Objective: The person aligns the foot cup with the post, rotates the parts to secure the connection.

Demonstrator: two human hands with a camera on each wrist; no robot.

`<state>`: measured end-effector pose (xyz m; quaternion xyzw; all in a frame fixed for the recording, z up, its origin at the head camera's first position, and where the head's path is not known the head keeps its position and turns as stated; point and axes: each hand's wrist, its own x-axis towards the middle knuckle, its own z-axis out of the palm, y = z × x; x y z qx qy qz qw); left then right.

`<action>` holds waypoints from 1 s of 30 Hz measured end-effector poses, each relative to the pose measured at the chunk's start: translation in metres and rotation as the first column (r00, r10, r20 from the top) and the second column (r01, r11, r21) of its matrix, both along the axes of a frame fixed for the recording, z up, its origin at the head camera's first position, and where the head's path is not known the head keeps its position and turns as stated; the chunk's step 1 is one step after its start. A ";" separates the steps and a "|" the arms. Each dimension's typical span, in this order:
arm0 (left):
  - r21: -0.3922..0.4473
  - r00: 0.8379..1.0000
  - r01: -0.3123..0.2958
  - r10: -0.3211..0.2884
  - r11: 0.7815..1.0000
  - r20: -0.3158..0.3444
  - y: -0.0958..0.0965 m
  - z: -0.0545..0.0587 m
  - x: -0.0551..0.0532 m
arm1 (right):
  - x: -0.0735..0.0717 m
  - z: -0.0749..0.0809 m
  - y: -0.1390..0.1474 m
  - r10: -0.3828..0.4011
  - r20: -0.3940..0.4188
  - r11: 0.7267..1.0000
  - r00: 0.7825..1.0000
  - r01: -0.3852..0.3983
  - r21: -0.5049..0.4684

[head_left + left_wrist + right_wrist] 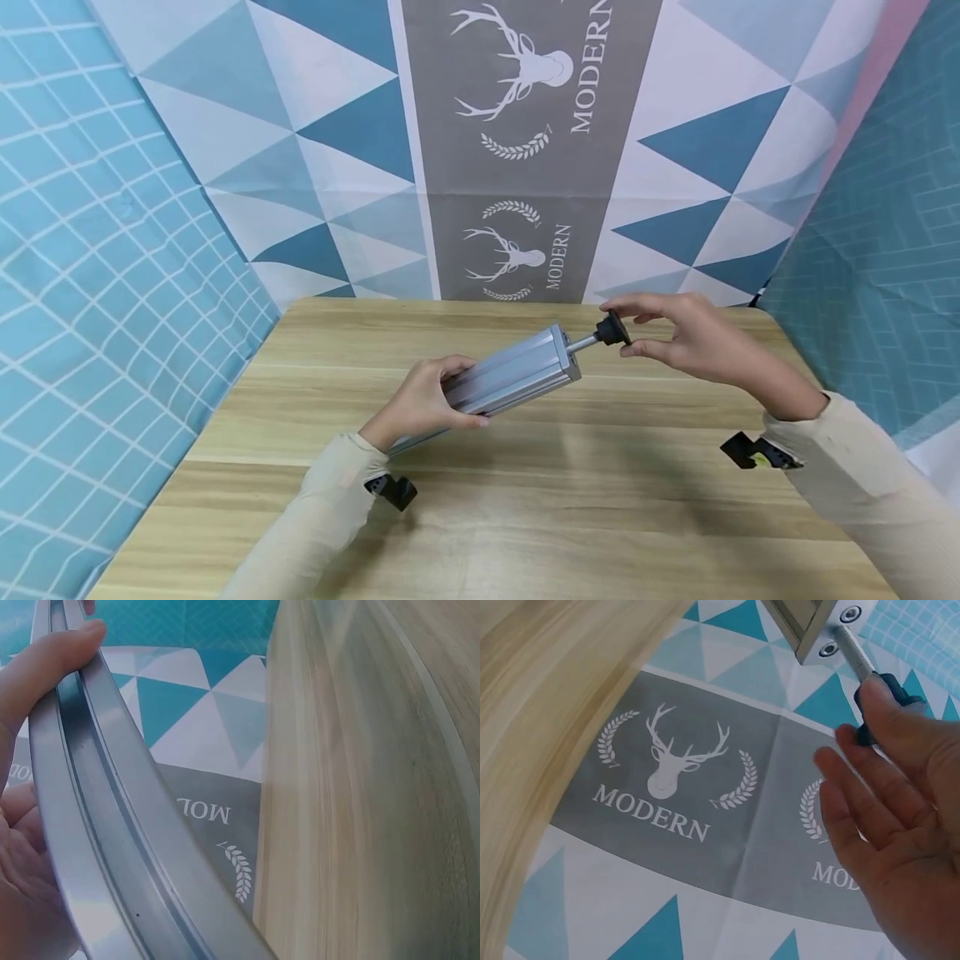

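My left hand (429, 398) grips a long silver aluminium profile (517, 372) round its middle, thumb on the near side and fingers on the far side. The profile is held tilted above the table, its right end higher. A threaded stud (582, 343) sticks out of that end plate and carries a black levelling foot (613, 329). My right hand (678, 333) pinches the foot's round base between thumb and fingers. Grooves run along the profile (150, 825) in the left wrist view. Two screws flank the stud (855, 652) on the end plate in the right wrist view.
A wooden table (525, 517) lies beneath both hands. Behind it hangs a patterned cloth (510, 150) with deer heads and triangles. Blue gridded cloth (97, 250) closes the left side, and a teal cloth (885, 275) the right.
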<state>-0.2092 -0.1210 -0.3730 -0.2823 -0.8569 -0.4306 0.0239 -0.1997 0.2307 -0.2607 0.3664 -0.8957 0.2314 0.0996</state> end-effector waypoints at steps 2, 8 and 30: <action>0.001 1.000 0.010 -0.010 1.000 0.005 0.001 0.000 0.000 | 0.000 0.000 -0.001 -0.008 -0.032 1.000 0.999 0.008 -0.003; -0.022 1.000 0.011 -0.011 1.000 -0.019 0.003 -0.002 0.001 | 0.003 -0.002 0.001 -0.056 0.060 0.998 0.997 0.054 0.027; -0.027 1.000 -0.013 0.013 1.000 -0.004 0.005 0.004 0.002 | 0.000 0.000 0.006 0.073 0.065 0.996 0.995 -0.069 -0.063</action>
